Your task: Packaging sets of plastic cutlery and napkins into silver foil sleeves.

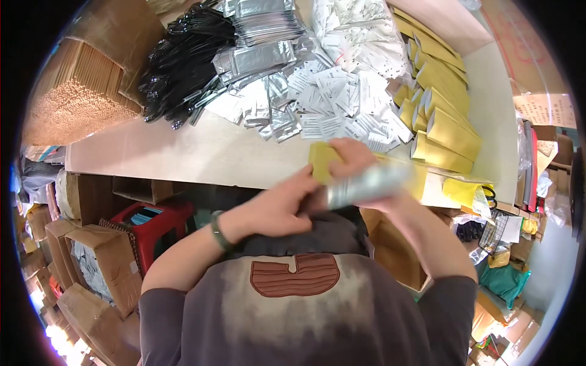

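Shirt: a grey shirt (305, 317) with a dark red chest patch fills the lower middle, nearest the camera.
Left hand: the left hand (278, 210) comes in from the lower left with a dark wristband; its fingers are curled shut on the near end of a silver foil packet (366, 186).
Right hand: the right hand (354, 160) sits just above, its fingers closed around a yellow paper sleeve (322, 160).
Packet: motion-blurred, it lies across both hands just off the front edge of the bench (183, 152), touching the sleeve; whether it is inside the sleeve I cannot tell.
Bench edge: the pale top ends in a straight front edge just beyond the hands; a bare strip runs along it to the left.
Far piles: black plastic utensils (183, 61), silver foil packets (262, 36) and white printed slips (342, 97) crowd the back of the bench, overlapping one another.
Right side: a row of yellow sleeves (445, 104) leans in a line toward the right edge.
Left corner: a block of bundled wooden sticks (73, 97) sits at the bench's left end.
Below: a red stool (155, 226) and cardboard boxes (104, 256) stand close under the left edge.
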Available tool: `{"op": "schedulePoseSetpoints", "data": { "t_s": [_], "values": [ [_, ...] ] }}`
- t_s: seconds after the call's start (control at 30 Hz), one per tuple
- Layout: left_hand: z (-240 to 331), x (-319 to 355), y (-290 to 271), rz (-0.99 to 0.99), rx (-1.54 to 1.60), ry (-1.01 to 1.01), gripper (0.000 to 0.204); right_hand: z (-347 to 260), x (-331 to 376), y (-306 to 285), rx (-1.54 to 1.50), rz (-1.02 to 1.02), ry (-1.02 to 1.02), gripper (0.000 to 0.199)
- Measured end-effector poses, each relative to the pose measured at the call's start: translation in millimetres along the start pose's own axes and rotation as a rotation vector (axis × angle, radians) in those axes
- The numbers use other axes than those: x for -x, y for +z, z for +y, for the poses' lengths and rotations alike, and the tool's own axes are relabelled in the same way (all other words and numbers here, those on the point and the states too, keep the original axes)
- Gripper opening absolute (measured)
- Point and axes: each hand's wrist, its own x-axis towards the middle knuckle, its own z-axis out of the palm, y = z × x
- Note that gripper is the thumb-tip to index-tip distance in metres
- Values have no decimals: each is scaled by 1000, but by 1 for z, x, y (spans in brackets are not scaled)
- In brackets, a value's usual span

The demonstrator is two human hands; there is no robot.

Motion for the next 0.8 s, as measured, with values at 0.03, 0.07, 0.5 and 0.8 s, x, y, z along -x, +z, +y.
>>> {"op": "schedulePoseSetpoints", "data": {
  "t_s": [0.03, 0.07, 0.5, 0.8],
  "values": [
    [-1, 8, 5, -4, -68, -33, 44, -31, -36, -27, -181, 9, 26, 37],
    [1, 12, 8, -13, -139, -50, 36, -46, -53, -36, -205, -73, 96, 35],
    [-26, 63, -55, 239, -785, -390, 70, -60, -65, 0, -221, -77, 805, 24],
    [-39, 42, -73, 407, -861, -69, 62, 56, -6, -67, 252, 27, 997, 18]
  ]
}}
